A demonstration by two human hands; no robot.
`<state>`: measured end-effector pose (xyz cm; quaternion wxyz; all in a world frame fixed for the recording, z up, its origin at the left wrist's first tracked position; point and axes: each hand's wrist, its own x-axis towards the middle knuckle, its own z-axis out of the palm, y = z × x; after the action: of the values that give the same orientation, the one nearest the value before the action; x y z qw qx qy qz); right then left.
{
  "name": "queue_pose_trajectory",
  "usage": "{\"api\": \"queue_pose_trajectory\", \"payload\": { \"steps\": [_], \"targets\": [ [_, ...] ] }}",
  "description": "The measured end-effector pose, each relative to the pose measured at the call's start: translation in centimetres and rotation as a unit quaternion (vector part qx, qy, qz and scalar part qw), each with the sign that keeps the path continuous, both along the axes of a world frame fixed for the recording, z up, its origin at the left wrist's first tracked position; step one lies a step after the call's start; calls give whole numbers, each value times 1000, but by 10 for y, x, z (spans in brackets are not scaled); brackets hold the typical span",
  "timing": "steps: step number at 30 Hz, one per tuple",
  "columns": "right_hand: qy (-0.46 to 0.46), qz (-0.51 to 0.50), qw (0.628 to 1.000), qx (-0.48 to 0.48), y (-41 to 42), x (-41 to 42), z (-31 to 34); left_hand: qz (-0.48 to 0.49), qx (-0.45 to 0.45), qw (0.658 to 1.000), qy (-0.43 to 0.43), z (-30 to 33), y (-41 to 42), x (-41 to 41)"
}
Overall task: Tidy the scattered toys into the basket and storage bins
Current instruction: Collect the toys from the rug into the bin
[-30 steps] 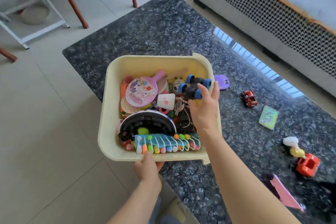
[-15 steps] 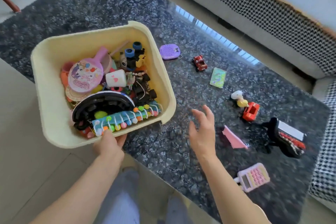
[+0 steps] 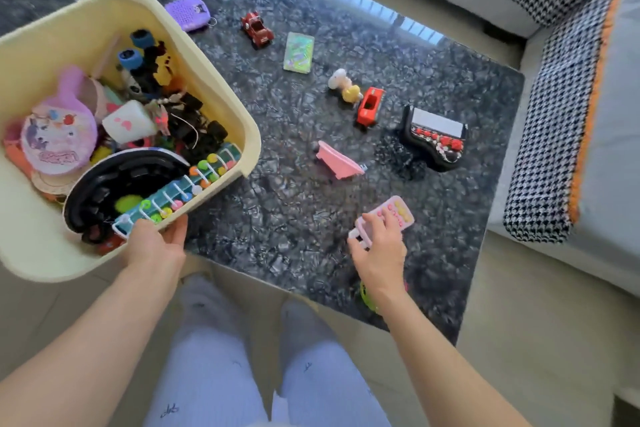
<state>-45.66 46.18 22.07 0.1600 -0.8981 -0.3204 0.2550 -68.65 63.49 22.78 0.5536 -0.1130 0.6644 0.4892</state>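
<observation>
L hand (image 3: pixel 154 246) gripping near rim of yellow bin (image 3: pixel 221 94) full of toys, held at desk (image 3: pixel 294 218) edge, R hand (image 3: pixel 377 250) fingers curled round pink toy calculator (image 3: pixel 398 215) lying on desk.

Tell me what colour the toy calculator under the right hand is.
Pink, with pastel buttons; head view.

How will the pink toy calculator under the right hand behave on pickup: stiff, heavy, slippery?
The pink toy calculator looks like a flat moulded plastic slab, so probably rigid and light. It lies flat on the glossy table, so it may slide before it lifts. The right hand covers its near end, fingers curled; an edge pinch should hold.
</observation>
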Motion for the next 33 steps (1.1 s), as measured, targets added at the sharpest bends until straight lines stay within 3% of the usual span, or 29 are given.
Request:
{"api": "queue_pose_trajectory", "payload": {
  "steps": [5,8,14,18,21,24,28,33],
  "targets": [
    [73,23,964,-253,-50,13,-9,-22,-11,1000,-4,-10,-32,16],
    [89,22,953,-290,-62,13,-18,-38,-10,999,0,-14,-44,18],
    [58,-11,978,-199,-49,10,-16,-61,-43,997,18,-11,-51,16],
    [100,-78,988,82,10,2,27,-68,-54,996,14,-9,-53,19],
    [141,-21,968,206,70,-22,71,-52,-58,997,14,-8,-48,20],
    [188,97,956,203,118,-56,88,-55,-65,996,13,-5,-47,19],
    [274,200,928,153,162,-115,87,-83,-10,996,25,1,-42,6],
    [402,73,903,136,218,-165,85,-74,-17,996,38,-4,-28,-13]
  ]
}}
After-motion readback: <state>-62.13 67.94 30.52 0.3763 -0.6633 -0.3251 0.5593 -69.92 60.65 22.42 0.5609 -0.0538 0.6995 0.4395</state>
